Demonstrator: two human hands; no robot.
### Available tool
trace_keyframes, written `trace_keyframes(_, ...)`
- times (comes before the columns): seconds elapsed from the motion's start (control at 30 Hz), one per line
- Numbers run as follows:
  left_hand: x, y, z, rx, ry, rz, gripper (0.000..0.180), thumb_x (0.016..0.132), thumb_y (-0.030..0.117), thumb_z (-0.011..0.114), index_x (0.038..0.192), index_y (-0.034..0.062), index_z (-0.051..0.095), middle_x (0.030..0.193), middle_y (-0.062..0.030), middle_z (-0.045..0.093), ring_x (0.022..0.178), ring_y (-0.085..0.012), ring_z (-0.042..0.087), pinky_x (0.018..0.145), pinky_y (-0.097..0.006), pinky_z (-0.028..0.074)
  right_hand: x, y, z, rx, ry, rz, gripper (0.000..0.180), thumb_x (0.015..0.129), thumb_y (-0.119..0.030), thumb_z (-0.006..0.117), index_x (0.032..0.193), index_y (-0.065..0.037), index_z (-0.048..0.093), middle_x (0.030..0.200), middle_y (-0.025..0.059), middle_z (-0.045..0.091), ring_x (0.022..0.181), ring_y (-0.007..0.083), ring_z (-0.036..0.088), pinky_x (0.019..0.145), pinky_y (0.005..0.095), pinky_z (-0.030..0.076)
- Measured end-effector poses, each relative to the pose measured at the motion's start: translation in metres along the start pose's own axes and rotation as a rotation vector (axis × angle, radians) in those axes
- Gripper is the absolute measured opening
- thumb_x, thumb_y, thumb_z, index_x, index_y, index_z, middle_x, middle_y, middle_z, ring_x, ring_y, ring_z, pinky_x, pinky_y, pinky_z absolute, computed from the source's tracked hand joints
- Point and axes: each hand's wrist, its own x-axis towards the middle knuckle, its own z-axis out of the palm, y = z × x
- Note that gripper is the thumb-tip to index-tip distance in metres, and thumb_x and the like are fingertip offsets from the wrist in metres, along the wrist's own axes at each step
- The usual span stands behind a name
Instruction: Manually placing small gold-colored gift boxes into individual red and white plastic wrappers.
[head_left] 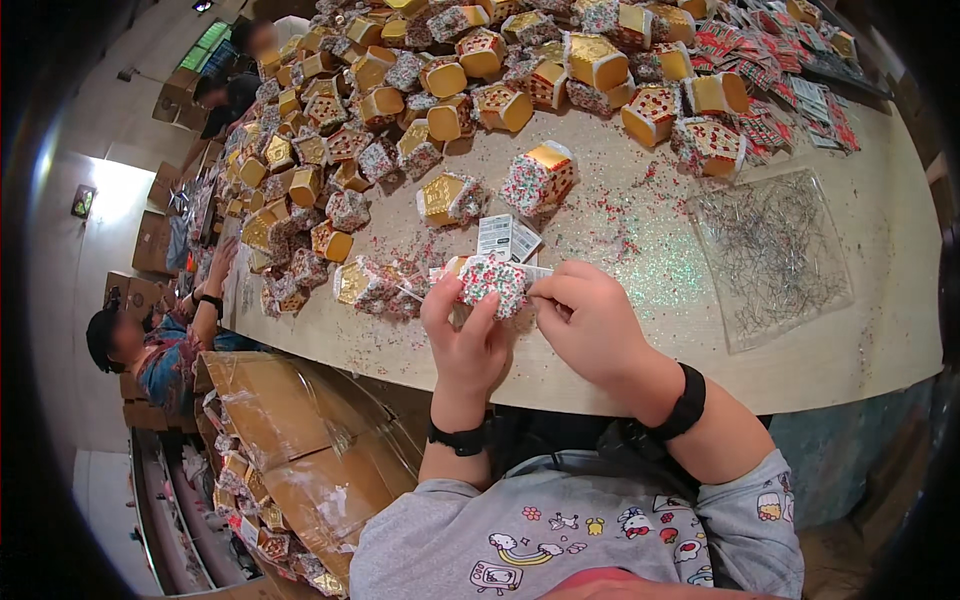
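At the near side of the table my left hand (465, 335) grips a small house ornament (492, 285), its roof coated with white, red and green sprinkles. My right hand (590, 315) is closed at the ornament's right side, its fingertips pinching a thin pale strip (538, 272) beside it. Whether that strip is fixed to the ornament cannot be made out. Just beyond lie a few white printed tags (507, 238). Another ornament (368, 283) rests to the left of my left hand, and a larger sprinkled one (540, 180) stands behind the tags.
A big heap of gold and sprinkled house ornaments (380, 105) covers the far left and back. Red and white tags (765, 65) are piled back right. A clear plastic bag (775, 255) of thin wire hooks lies right. Cardboard (290, 420) stands lower left; a co-worker (170, 350) sits left.
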Motion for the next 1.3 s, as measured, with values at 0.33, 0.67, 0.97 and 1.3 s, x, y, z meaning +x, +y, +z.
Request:
trace_keyframes(0.33, -0.002, -0.002, 0.003, -0.048, -0.003, -0.050, 0.057, 0.067, -0.005, 0.067, 0.117, 0.0138, 0.049, 0.128, -0.0165, 0.036, 0.115, -0.0349, 0.044, 0.095, -0.044, 0.040, 0.000, -0.002, -0.001, 0.025, -0.060, 0.080, 0.011, 0.077, -0.008, 0.064, 0.086, -0.002, 0.067, 0.077, 0.0134, 0.058, 0.072, 0.0304, 0.058, 0.064, 0.0380, 0.047)
trace_keyframes(0.67, -0.001, -0.001, 0.002, -0.177, 0.009, -0.131, 0.058, 0.067, -0.006, 0.066, 0.118, 0.0134, 0.048, 0.129, -0.0182, 0.034, 0.115, -0.0350, 0.044, 0.095, -0.043, 0.040, 0.004, -0.006, -0.005, 0.292, -0.174, 0.231, 0.012, 0.078, -0.007, 0.067, 0.089, -0.001, 0.068, 0.074, 0.0104, 0.061, 0.067, 0.0192, 0.060, 0.062, 0.0295, 0.047)
trace_keyframes(0.97, -0.003, -0.003, -0.001, -0.102, 0.003, -0.006, 0.059, 0.066, -0.007, 0.066, 0.119, 0.0135, 0.049, 0.128, -0.0184, 0.037, 0.117, -0.0360, 0.042, 0.096, -0.044, 0.039, 0.001, 0.001, 0.001, 0.308, -0.088, 0.254, 0.010, 0.077, -0.006, 0.068, 0.084, 0.000, 0.066, 0.075, 0.0081, 0.058, 0.062, 0.0151, 0.056, 0.058, 0.0269, 0.046)
trace_keyframes(1.3, 0.026, -0.029, -0.034, 0.109, 0.051, -0.070, 0.063, 0.065, -0.008, 0.067, 0.122, 0.0121, 0.049, 0.126, -0.0182, 0.040, 0.112, -0.0370, 0.046, 0.090, -0.045, 0.043, 0.008, 0.010, -0.010, 0.375, 0.122, 0.288, 0.011, 0.082, -0.008, 0.063, 0.089, 0.001, 0.063, 0.085, 0.0078, 0.057, 0.067, 0.0122, 0.053, 0.060, 0.0244, 0.043)
